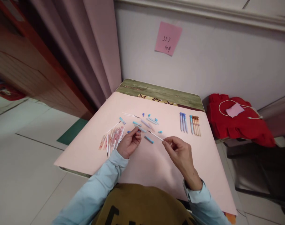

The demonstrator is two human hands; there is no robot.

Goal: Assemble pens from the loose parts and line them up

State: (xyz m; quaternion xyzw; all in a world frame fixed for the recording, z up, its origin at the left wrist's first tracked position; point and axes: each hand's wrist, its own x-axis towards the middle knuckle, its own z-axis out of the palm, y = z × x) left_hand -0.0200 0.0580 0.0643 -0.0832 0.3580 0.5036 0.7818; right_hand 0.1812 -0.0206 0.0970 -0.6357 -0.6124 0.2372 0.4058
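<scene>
My left hand (130,144) pinches a pale blue pen barrel (141,129) between thumb and fingers, above the paper-covered table. Between the thumb and forefinger of my right hand (181,153) is a thin white pen refill (156,136). Its dark tip points left, close to the end of the barrel; whether they touch I cannot tell. Just below lies a blue pen part (149,139). Beyond my left hand are a lilac barrel (145,123), light blue barrels (152,121) and several small blue caps (156,119).
Left of my hands lies a pile of pinkish pen parts (113,137) with white refills. Farther right, purple-blue pens (183,122) stand in a row beside brown-topped pens (196,126). A red cloth (238,125) with a white cable is right of the table; a wall rises behind.
</scene>
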